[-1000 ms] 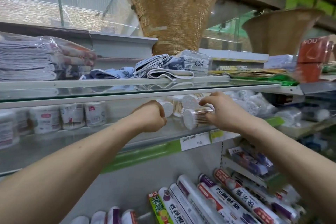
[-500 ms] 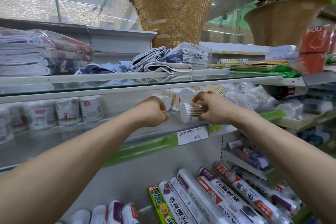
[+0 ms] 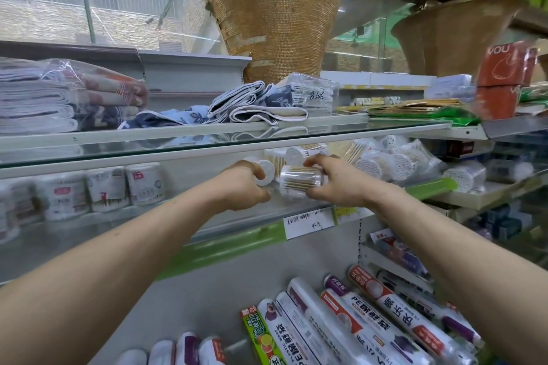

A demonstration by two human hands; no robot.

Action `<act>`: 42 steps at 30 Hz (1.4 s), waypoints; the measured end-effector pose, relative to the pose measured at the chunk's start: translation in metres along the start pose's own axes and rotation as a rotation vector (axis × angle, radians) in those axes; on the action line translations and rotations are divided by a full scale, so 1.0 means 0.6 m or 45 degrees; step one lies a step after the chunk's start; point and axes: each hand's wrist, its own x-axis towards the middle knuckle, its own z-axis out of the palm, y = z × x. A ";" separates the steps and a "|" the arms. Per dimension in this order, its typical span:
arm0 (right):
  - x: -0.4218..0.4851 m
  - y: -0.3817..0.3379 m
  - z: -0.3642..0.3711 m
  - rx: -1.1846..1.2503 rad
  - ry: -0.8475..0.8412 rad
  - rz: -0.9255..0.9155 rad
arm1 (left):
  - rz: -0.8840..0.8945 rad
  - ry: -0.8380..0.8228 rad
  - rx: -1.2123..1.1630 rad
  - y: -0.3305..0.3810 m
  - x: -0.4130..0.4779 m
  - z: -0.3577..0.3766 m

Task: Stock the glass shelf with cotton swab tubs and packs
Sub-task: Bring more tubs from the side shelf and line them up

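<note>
The clear tub [image 3: 301, 182] shows tan sticks with white tips. The capped tub [image 3: 265, 172] just left of it has a white lid. Far left, the labelled tubs [image 3: 145, 184] are white with red marks. The folded cloths [image 3: 178, 117] carry a blue-and-white leaf print. The shelf strip [image 3: 237, 246] is green, and the price tag [image 3: 308, 222] is white with dark handwriting. The woven basket [image 3: 275, 9] is golden tan, and the boxes [image 3: 504, 68] at right are orange-red.

Place: it was a shop, an aisle of household goods.
Shelving: glass shelves [image 3: 355, 127] stood in tiers, edged with a green strip [image 3: 231, 246].
Pricing: a handwritten price label [image 3: 308, 222] hung on the shelf edge.
Stock: labelled tubs [image 3: 143, 184], bagged cotton swab packs [image 3: 382, 161], wrapped towels [image 3: 35, 101] and cling-wrap rolls [image 3: 391, 308] lay in multiples, many alike.
</note>
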 end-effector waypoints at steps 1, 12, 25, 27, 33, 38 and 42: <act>-0.003 -0.002 -0.002 0.029 0.038 -0.010 | 0.006 0.007 0.013 -0.002 -0.003 -0.003; -0.042 -0.072 -0.020 0.759 -0.173 0.177 | 0.186 -0.132 -0.134 -0.024 -0.067 -0.044; 0.002 -0.170 0.041 0.906 -0.449 0.047 | 0.083 -0.069 -0.637 -0.110 -0.139 -0.105; 0.008 -0.183 0.051 0.883 -0.479 -0.020 | 0.044 -0.061 -0.756 -0.130 -0.145 -0.117; 0.019 -0.229 0.078 0.720 -0.526 -0.120 | -0.041 0.033 -0.950 -0.167 -0.159 -0.142; 0.028 -0.261 0.103 0.635 -0.530 -0.181 | -0.089 0.149 -0.944 -0.179 -0.165 -0.155; 0.034 -0.279 0.120 0.690 -0.509 -0.218 | -0.198 0.142 -0.911 -0.187 -0.168 -0.158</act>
